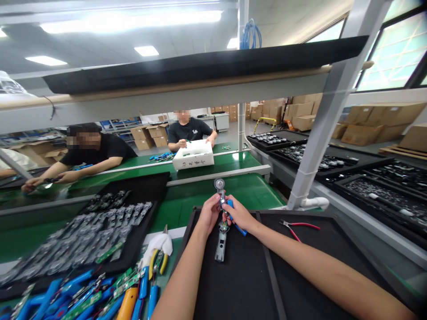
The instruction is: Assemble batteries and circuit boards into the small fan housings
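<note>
My left hand [209,212] is closed around a grey plastic housing part with a round end [219,184], held up above the black tray. My right hand [240,215] grips a long blue piece [242,230] against the same part; whether this is a tool handle or a battery I cannot tell. Below my fingers a second grey housing piece [220,250], with a small green circuit board [223,226] at its top, extends over the tray. The contact point between the fingers is partly hidden.
Red-handled pliers [300,226] lie on the black tray [240,284]. At left are rows of grey housings [83,240], blue batteries with circuit boards [76,284] and yellow-handled pliers [158,262]. Two co-workers sit across the green belt [187,195], near a white box [194,156]. A post [308,169] rises at right.
</note>
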`<state>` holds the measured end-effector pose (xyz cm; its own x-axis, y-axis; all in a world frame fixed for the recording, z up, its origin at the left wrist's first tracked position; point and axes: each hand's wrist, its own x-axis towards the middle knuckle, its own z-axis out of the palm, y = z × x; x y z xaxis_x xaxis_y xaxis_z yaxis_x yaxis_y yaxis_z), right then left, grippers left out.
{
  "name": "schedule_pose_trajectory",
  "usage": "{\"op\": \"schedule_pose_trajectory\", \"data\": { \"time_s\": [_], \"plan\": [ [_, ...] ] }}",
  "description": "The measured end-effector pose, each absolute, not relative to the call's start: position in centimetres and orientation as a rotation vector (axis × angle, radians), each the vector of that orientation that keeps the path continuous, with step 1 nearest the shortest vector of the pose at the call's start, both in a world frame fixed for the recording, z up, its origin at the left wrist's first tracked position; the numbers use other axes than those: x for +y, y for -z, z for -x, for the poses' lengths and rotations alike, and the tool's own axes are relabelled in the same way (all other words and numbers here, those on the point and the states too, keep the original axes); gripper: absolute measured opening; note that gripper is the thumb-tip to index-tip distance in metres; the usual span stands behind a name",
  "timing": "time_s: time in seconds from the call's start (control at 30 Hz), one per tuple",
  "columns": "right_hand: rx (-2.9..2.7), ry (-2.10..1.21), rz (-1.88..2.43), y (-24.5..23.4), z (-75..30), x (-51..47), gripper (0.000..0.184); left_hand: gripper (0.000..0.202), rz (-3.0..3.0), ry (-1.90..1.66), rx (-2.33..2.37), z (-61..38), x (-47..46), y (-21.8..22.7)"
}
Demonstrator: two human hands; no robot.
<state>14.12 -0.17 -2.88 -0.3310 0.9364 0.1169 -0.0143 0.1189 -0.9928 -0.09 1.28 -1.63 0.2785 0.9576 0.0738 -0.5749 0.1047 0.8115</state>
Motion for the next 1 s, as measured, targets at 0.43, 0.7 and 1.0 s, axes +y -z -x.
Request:
{"op": "schedule_pose_trajectory", "data": {
  "time_s": [0.43, 0.7, 1.0],
  "plan": [
    [-1.512, -1.353, 0.947, 2.63, -14.19, -0.33, 0.017, 0.041, -0.845, -1.225, 0.569, 0.04, 1.37, 1.73],
    [-1.512, -1.355, 0.934, 2.62, -14.18, -0.39, 0.016, 0.04, -0.841, -1.23, 0.572, 0.03, 1.33, 1.64],
    [-1.513, -1.355, 0.926, 2.62, -14.23, -0.42, 0.018, 0.042, -0.841, -1.23, 0.568, 0.03, 1.18, 1.48]
  ]
}}
